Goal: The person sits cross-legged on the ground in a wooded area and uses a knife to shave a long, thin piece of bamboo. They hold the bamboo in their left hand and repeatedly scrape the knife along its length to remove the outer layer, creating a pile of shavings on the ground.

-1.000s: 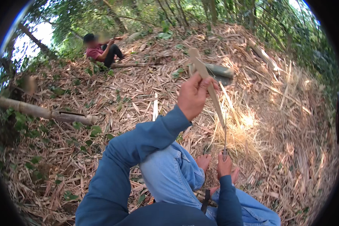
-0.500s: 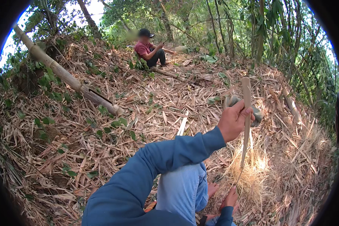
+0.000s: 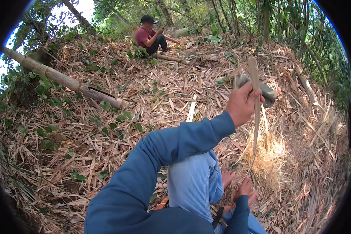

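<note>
My left hand [image 3: 243, 102] is raised in front of me, its fingers closed around a flat pale-brown bamboo strip [image 3: 256, 117]. The strip stands nearly upright, wide at the top and narrowing to a thin line below. Low down beside my bare feet [image 3: 227, 177], my right hand [image 3: 244, 188] is closed at that thin lower end. Whether it grips the strip itself or a slim tool there, I cannot make out. Just under the strip, a heap of fine yellow shavings [image 3: 272, 160] lies on the ground. Behind my left hand rests a short greenish bamboo section [image 3: 268, 95].
Dry leaves [image 3: 105, 152] cover the slope. A long bamboo pole [image 3: 64, 80] with a slot slants at the left. A pale split strip [image 3: 191, 109] lies ahead. Farther off, a person [image 3: 150, 37] in a red shirt sits near a thin log [image 3: 175, 59]. Bamboo stems [image 3: 266, 23] stand at the right.
The view has tilted down, so the scene sits higher. More of the greenish bamboo section shows behind my left hand. Both hands keep nearly the same hold.
</note>
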`<state>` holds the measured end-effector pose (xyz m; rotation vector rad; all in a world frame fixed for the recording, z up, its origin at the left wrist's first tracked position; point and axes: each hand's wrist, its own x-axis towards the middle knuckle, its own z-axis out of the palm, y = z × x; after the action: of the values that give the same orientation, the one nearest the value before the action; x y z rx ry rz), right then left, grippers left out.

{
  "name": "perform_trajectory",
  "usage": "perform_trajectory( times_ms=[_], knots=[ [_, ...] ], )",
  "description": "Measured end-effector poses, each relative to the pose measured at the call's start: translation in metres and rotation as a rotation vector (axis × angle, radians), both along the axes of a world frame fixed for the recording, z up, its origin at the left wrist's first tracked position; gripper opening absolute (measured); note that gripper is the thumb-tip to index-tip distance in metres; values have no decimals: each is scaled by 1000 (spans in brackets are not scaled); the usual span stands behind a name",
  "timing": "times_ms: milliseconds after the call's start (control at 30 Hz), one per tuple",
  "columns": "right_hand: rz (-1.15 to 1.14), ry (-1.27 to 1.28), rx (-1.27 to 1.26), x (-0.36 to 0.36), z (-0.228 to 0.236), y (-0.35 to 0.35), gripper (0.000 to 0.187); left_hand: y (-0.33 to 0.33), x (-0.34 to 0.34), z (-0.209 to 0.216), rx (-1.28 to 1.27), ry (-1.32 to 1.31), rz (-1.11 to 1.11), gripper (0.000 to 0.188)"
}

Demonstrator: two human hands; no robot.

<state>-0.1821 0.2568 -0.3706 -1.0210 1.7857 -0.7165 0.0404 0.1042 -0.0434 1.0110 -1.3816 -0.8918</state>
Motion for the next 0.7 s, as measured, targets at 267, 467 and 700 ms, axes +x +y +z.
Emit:
perform_trajectory(
  times_ms=[267, 467, 700],
  knots=[
    [-75, -206, 51, 9, 37, 3, 42, -9, -6, -6, -4, 76, -15, 18],
    [42, 103, -135, 12, 32, 3, 44, -9, 1, -7, -7, -75, 88, 22],
    [84, -33, -46, 4, 48, 0, 56, -10, 7, -12, -2, -111, 61, 22]
  ],
)
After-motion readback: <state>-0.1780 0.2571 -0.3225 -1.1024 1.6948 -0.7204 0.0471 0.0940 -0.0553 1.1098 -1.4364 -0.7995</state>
